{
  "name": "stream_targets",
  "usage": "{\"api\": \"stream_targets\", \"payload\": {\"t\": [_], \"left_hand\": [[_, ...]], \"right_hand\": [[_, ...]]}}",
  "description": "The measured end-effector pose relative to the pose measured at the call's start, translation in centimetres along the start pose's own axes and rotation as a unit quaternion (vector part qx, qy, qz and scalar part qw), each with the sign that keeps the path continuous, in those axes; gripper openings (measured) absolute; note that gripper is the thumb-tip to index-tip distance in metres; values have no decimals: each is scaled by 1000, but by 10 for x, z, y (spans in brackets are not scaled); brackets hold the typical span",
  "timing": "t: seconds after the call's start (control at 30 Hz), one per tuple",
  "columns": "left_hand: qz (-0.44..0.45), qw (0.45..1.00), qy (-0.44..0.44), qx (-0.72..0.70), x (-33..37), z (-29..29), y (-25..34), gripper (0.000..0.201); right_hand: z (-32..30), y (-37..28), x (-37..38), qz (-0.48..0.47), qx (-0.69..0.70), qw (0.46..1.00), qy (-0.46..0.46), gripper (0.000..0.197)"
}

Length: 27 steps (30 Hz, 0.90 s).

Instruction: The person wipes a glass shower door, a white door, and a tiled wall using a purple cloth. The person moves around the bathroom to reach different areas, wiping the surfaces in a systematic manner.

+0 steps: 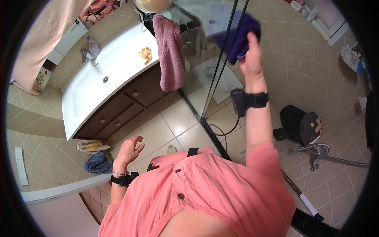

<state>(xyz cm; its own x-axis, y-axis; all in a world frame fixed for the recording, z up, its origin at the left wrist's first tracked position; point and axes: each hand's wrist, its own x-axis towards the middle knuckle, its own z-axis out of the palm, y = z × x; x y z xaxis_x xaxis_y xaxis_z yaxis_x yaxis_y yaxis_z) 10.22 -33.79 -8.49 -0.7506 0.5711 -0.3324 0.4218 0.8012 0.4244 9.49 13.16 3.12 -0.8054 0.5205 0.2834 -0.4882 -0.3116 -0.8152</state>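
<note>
A dark purple cloth [245,37] is bunched in my right hand [252,57], at the edge of a glass shower panel [215,67]. The fingers wrap round the cloth and are partly hidden by it; part of the purple also shows through the glass. Whether the cloth presses on the glass, I cannot tell. My left hand [129,151] hangs low at the left, fingers apart and lightly curled, holding nothing. Below it on the left are a yellow-and-white cloth [92,146] and a dark blue cloth [98,163].
To the left stands a white sink [90,91] on a dark brown cabinet [118,114], with a pink towel [169,51] draped at its right end. A crumpled tan item [146,54] lies on the sink top. At right are a shower hose [343,160], a black object [294,122] and a white-and-blue handle [311,205].
</note>
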Motion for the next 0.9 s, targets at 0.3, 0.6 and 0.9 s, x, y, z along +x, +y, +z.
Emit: {"api": "stream_targets", "payload": {"t": [0.3, 0.6, 0.9], "left_hand": [[-11, 1000, 0, -9, -6, 0, 1, 31], [-5, 1000, -4, -4, 5, -2, -1, 32], [27, 999, -9, -16, 23, -3, 10, 31]], "right_hand": [[-132, 199, -65, 286, -301, 902, 116, 62], [-80, 123, -69, 171, -87, 974, 119, 44], [-28, 50, -37, -135, -137, 974, 118, 37]]}}
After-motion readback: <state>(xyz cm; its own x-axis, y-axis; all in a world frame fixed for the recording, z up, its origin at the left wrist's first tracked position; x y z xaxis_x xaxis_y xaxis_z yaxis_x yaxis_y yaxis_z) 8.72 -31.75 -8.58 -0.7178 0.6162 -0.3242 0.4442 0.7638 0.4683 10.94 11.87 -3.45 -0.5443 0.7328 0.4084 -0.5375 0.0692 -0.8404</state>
